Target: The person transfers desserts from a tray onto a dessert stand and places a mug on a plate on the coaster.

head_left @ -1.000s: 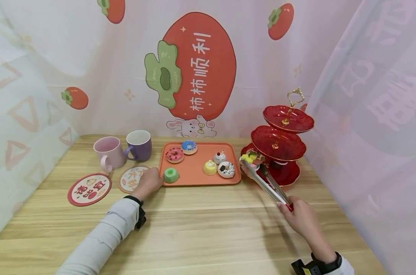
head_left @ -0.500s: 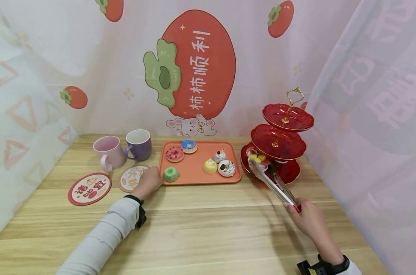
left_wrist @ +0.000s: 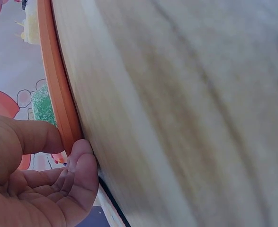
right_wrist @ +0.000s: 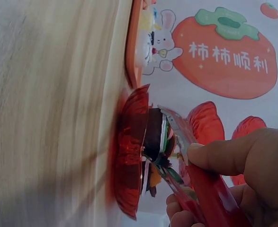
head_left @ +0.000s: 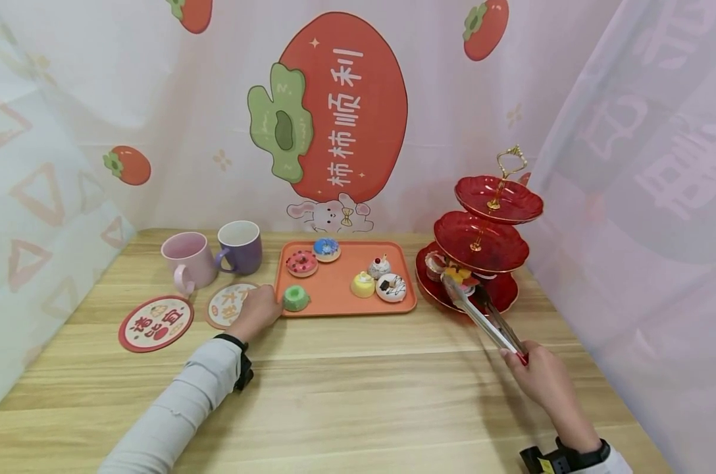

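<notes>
My left hand (head_left: 256, 313) pinches the near left corner of the orange tray (head_left: 346, 314); in the left wrist view thumb and fingers meet across its rim (left_wrist: 56, 78). My right hand (head_left: 541, 378) grips metal tongs (head_left: 482, 321) by their red handles. Between the tongs' tips is a small cake with yellow fruit topping (head_left: 457, 272), low over the bottom plate of the red three-tier stand (head_left: 500, 299). From the right wrist view the cake shows a dark base (right_wrist: 154, 133). A cupcake (head_left: 435, 263) sits at that plate's left, and other pastries there are partly hidden.
On the tray lie a pink donut (head_left: 301, 263), a blue donut (head_left: 326, 249), a green cake (head_left: 295, 298), a yellow cake (head_left: 362, 284), a cream cake (head_left: 380, 266) and a white donut (head_left: 391, 288). Two mugs (head_left: 189, 260) and two coasters (head_left: 156, 324) stand left.
My right hand has moved the tongs and fruit cake rightward, from the bottom plate's left edge to farther in over it, uncovering the cupcake. The left hand stays at the tray corner.
</notes>
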{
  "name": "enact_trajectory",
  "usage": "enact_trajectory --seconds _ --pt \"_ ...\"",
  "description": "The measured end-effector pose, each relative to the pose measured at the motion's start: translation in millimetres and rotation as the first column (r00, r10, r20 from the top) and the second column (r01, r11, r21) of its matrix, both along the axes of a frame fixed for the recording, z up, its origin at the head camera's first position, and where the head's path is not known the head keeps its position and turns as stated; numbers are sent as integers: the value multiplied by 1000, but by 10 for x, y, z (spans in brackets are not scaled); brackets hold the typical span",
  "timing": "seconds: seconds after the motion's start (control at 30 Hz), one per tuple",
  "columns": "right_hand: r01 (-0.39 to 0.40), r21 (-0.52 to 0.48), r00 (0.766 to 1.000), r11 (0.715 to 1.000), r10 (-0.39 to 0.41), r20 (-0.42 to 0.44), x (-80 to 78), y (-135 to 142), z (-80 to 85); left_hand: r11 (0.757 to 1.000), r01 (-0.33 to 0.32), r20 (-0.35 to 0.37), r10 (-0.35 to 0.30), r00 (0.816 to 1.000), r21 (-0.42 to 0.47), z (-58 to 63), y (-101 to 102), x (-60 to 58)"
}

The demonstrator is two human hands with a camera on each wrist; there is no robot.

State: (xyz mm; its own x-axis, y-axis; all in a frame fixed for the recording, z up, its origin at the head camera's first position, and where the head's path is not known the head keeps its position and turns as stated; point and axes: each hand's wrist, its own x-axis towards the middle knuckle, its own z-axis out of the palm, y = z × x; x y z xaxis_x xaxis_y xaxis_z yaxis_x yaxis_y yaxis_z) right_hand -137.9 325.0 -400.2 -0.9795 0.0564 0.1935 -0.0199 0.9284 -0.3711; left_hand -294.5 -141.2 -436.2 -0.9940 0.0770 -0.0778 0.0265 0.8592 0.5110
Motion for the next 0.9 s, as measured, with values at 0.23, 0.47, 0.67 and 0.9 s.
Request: enact_trajectory --seconds 0.23,0.47,0.67,0.9 --pt "22 22 999 1000 -21 -28 -30 74 -63 1000 3 -12 -3 1000 -5 -5 7 3" --pt "48 23 999 999 -48 -11 -48 83 -71 1000 17 -37 -17 999 -7 -14 11 9" --pt "45 32 999 998 -44 -6 -57 83 -56 1000 10 -42 -10 999 -5 3 2 8" --pt "51 42 999 998 -51 0 -50 90 -37 1000 9 -35 -9 999 -4 0 -4 8"
